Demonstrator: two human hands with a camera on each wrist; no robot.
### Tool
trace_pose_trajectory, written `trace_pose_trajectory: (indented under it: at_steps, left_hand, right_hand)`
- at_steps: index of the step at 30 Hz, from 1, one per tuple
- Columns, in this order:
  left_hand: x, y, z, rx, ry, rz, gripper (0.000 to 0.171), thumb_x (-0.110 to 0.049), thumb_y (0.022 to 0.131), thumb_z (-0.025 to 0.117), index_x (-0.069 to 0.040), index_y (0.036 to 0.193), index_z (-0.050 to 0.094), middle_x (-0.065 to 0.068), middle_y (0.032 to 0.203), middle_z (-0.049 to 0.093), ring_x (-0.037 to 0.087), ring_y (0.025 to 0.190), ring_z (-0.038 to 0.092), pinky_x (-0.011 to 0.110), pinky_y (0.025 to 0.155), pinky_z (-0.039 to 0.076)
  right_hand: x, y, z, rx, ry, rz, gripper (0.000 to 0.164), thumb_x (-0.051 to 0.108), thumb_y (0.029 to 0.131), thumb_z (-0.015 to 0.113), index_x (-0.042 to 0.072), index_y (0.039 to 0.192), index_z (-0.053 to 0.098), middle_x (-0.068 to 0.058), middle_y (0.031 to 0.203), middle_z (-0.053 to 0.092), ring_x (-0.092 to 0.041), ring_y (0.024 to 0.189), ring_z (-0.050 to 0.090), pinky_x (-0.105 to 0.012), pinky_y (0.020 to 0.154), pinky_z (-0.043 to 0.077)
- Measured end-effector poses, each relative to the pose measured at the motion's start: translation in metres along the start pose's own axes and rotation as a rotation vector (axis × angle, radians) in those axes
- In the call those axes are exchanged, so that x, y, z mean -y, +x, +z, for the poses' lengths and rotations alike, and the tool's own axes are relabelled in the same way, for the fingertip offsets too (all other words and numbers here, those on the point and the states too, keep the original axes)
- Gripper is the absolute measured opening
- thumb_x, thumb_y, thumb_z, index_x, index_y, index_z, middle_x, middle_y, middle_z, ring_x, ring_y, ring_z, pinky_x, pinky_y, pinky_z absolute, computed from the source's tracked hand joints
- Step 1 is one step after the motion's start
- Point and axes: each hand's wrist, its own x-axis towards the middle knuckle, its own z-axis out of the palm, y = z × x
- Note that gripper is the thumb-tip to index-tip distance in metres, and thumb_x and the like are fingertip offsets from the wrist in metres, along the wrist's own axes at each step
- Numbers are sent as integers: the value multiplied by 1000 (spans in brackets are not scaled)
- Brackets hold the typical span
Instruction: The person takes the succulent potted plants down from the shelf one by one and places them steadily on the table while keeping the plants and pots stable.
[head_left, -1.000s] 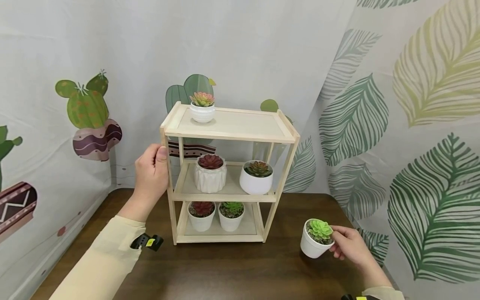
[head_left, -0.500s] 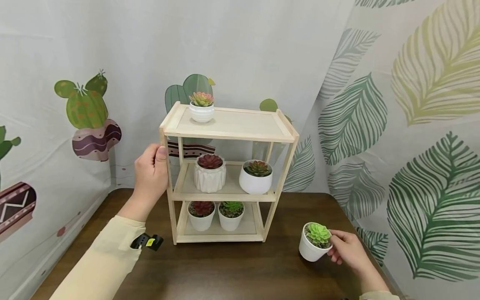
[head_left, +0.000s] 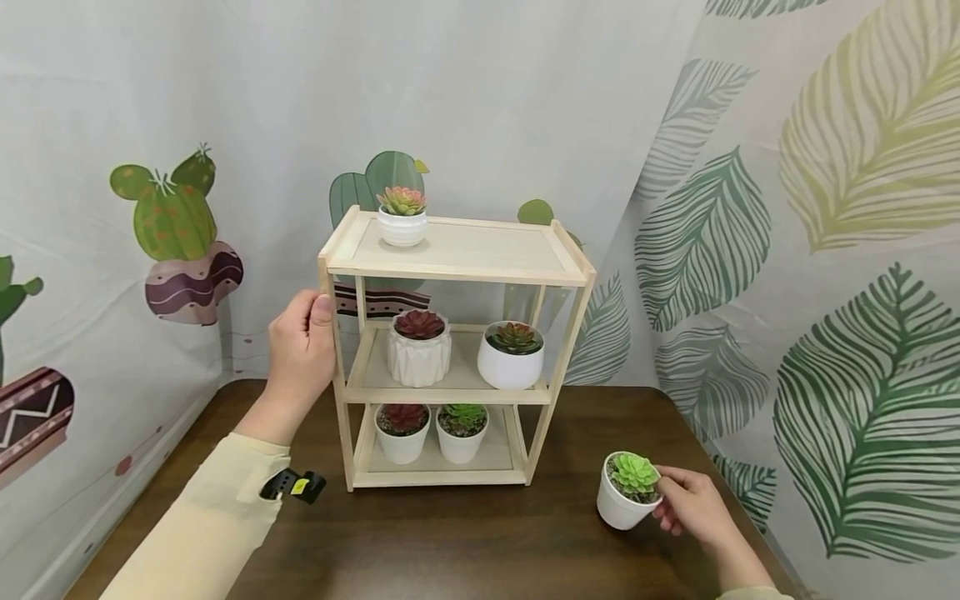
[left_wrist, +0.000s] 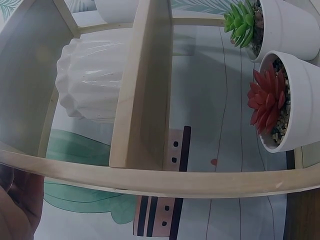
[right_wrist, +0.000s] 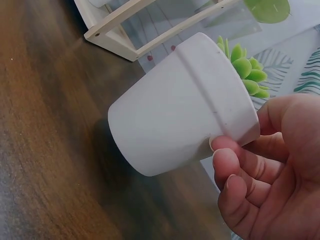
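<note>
On the right of the head view, my right hand [head_left: 697,506] pinches the rim of a white pot holding a bright green succulent [head_left: 635,475]. The right wrist view shows the white pot [right_wrist: 175,110] close over the table, thumb and fingers at its rim. My left hand [head_left: 302,350] grips the left front post of a three-tier wooden shelf [head_left: 450,396]. A pink-green succulent in a white pot [head_left: 402,227] stands on the top tier. The middle tier bears a ribbed white pot [head_left: 419,358] and a rounded white pot [head_left: 512,367].
Two small white pots stand on the bottom tier, one with a red succulent [head_left: 403,433] and one with a green succulent [head_left: 461,433]. The shelf stands on a dark wooden table [head_left: 420,542]. Behind hangs a curtain [head_left: 480,100] printed with cacti and leaves.
My right hand has moved slightly down and to the left with the potted green succulent, bringing it lower over the table. The left hand keeps its grip on the shelf post.
</note>
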Motion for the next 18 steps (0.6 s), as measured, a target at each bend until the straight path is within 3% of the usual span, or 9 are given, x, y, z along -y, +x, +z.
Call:
trace_pose_trajectory:
  at_steps: [18]
  left_hand:
    - [1,0,0,0,13,-1,41,-31,111,45,3,101,64,19,81,61,11,72,51,19,67,37]
  right_hand:
    - [-5,-4,3,-3,-10,-4,43,7,97,50,-9,136,59,-10,64,65,-16,47,59,-30,43,49]
